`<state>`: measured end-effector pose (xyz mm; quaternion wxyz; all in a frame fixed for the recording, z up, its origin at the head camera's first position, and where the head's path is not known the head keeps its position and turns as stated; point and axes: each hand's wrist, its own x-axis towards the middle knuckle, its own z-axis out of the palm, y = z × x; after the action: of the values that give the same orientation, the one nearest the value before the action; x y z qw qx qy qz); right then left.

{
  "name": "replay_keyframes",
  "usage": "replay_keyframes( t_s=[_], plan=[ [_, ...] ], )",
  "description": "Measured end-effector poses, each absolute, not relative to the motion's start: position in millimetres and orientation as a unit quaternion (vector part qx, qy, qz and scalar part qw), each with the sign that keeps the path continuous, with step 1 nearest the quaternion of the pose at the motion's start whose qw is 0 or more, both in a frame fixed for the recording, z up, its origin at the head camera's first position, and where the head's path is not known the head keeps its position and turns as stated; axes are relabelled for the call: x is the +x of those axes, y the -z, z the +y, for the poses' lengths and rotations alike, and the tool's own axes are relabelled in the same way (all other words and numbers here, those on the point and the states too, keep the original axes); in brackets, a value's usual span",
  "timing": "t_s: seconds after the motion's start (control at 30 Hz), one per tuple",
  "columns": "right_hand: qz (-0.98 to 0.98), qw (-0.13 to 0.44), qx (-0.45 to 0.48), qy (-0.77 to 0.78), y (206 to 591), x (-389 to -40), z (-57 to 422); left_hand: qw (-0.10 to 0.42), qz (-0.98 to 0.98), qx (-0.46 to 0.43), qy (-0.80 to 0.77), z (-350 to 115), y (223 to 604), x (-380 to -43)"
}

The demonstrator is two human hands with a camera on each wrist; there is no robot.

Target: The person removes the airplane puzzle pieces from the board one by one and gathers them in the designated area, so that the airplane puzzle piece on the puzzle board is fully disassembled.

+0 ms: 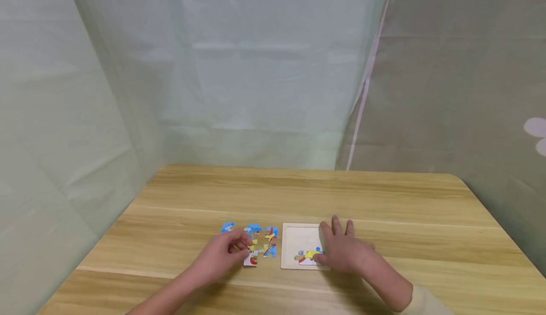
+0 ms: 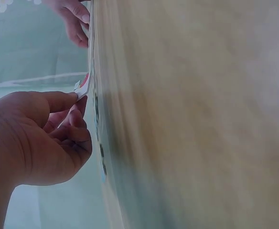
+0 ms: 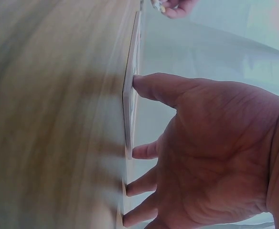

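Observation:
Between thumb and fingertips, my left hand (image 1: 222,254) pinches a white and red jigsaw piece (image 1: 250,259); the left wrist view shows this piece (image 2: 83,88) tilted up off the table. Several loose blue, yellow and red jigsaw pieces (image 1: 270,250) lie around and beyond that hand. To their right is a shallow wooden puzzle tray (image 1: 294,239) with a few joined pieces (image 1: 308,256) along its lower edge. My right hand (image 1: 346,251) lies over the tray's right side with fingers spread. In the right wrist view its thumb (image 3: 151,87) presses down at the tray's edge.
Everything lies on a wood-grain table (image 1: 239,192) near its front. Pale hanging cloth (image 1: 273,78) stands behind the table, and a darker cloth (image 1: 435,78) hangs at the right.

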<state>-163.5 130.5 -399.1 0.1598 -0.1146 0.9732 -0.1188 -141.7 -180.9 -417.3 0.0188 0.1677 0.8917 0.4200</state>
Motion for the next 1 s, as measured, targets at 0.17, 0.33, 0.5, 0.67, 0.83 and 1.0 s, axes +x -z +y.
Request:
replay_keyframes(
  t_s=[0.17, 0.33, 0.5, 0.67, 0.83, 1.0],
  plan=[
    [0.973, 0.158, -0.112, 0.124, 399, -163, 131, 0.017, 0.893, 0.167, -0.417, -193, 420, -139],
    [0.973, 0.158, -0.112, 0.128, 399, -163, 131, 0.012, 0.901, 0.153, -0.405, -204, 421, -135],
    [0.972, 0.163, -0.112, 0.126, 399, -163, 131, 0.008, 0.909, 0.131, -0.395, -215, 421, -131],
    [0.971, 0.17, -0.111, 0.123, 399, -164, 131, 0.013, 0.914, 0.114, -0.39, -222, 420, -128],
    [0.971, 0.174, -0.111, 0.121, 399, -164, 131, 0.014, 0.919, 0.097, -0.381, -231, 419, -125],
    [0.972, 0.17, -0.114, 0.115, 397, -164, 130, 0.004, 0.926, 0.089, -0.366, -238, 420, -123]
  ],
)
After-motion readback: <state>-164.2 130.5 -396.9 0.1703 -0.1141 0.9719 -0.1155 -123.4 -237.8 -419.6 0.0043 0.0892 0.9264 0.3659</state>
